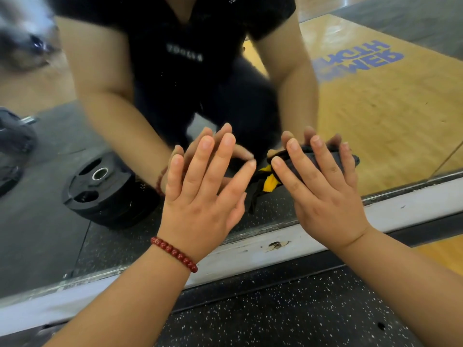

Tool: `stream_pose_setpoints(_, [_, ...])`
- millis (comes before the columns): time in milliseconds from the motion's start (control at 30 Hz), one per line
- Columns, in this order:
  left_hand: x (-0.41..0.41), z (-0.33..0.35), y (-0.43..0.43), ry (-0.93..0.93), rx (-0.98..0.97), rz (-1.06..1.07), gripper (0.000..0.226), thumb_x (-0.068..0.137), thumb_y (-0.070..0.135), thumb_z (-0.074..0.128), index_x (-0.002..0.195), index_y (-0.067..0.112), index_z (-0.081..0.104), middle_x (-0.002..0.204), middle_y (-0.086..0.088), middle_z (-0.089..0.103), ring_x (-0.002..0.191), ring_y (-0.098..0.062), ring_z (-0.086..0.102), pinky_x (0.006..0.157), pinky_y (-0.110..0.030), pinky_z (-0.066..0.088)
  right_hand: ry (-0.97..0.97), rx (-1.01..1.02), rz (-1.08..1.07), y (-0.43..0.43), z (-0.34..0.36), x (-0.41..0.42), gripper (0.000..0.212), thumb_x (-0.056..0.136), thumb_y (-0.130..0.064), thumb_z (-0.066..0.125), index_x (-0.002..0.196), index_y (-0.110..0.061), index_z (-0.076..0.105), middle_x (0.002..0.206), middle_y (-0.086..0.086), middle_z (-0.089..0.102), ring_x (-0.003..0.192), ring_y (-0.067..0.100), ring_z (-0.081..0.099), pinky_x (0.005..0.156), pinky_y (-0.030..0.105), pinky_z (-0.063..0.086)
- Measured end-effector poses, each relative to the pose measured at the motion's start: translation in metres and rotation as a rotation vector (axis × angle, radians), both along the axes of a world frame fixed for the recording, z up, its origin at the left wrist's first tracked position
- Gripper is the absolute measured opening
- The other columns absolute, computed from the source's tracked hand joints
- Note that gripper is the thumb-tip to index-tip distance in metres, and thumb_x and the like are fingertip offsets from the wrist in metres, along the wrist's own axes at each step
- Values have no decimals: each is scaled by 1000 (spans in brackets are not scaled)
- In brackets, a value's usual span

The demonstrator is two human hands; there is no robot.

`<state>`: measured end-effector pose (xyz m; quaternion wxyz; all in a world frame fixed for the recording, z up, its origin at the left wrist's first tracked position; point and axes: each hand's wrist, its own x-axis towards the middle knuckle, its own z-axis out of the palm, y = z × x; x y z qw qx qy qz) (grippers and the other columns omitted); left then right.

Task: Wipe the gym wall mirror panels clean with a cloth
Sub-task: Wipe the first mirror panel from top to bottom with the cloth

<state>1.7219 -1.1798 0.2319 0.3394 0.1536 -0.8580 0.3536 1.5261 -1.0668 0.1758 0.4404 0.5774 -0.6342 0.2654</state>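
The wall mirror fills the upper part of the head view, down to a white baseboard. My right hand presses a dark cloth flat against the low part of the glass, fingers spread over it. A yellow patch of the cloth hangs out to the left, between my hands. My left hand, with a red bead bracelet at the wrist, lies flat on the glass with fingers apart and nothing in it. The mirror shows both arms and a crouching person in black.
A stack of black weight plates appears in the mirror at lower left. The reflection also shows a wooden floor with blue lettering at right. Speckled black rubber flooring runs along the baseboard below my arms.
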Motion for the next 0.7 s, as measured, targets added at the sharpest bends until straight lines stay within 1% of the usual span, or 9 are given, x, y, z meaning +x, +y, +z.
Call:
stream_pose_setpoints(67, [3,0,0,-24,9,-25,41,94,33,60,132,28,49,165,-9,4,152,-25,-4,121,-46,1,-7,7,-10,0,-1,2,60,98,-3,37,155,-20,29,166,1,8,153,28,7,120,56,12])
stream_pose_setpoints(100, [8,0,-2,-31,4,-27,45,93,33,60,137,27,48,165,-9,2,152,-25,-2,121,-46,2,-11,19,-14,1,-2,4,60,98,-4,37,155,-20,29,166,1,9,153,28,7,120,56,12])
stream_pose_setpoints(167, [18,3,-5,-25,-20,-10,63,94,34,58,152,21,34,165,-8,-4,153,-24,0,123,-42,4,-7,52,1,1,1,11,59,99,-6,37,156,-21,29,165,0,14,153,28,8,120,55,12])
stream_pose_setpoints(200, [23,5,-7,-14,-30,8,69,95,35,56,155,16,27,165,-9,-5,153,-24,-1,124,-41,3,-3,55,19,-1,9,17,58,99,-7,36,155,-21,31,164,0,18,153,27,9,121,54,11])
stream_pose_setpoints(333, [36,5,-12,-34,-59,70,79,94,37,54,157,9,16,165,-10,-7,152,-26,-5,124,-41,-2,3,-40,83,-21,47,38,53,101,-12,38,153,-22,37,159,-2,27,149,26,22,120,51,16])
stream_pose_setpoints(400, [35,3,-14,-48,-63,68,78,94,38,53,157,9,17,165,-10,-8,152,-26,-6,124,-42,-3,19,-52,48,-19,42,34,54,100,-11,40,153,-22,38,159,-1,28,150,25,22,120,50,17])
stream_pose_setpoints(533, [31,2,-8,-7,-22,41,73,93,33,55,155,11,23,165,-8,-5,152,-26,-3,124,-44,0,13,51,-31,2,12,19,62,95,-3,42,154,-19,34,162,2,23,152,28,13,119,56,17])
stream_pose_setpoints(633, [22,7,-1,13,-18,-5,69,91,26,56,153,12,29,166,-5,-4,152,-24,-4,123,-45,-1,1,-3,6,-9,31,31,55,98,-7,40,152,-20,38,159,1,26,150,30,21,119,56,20])
stream_pose_setpoints(700, [16,12,-1,19,-15,-38,65,90,24,57,150,15,34,165,-6,4,152,-24,-5,123,-45,-2,18,-33,29,-13,38,31,53,100,-9,39,151,-21,40,158,1,28,148,29,24,119,54,20])
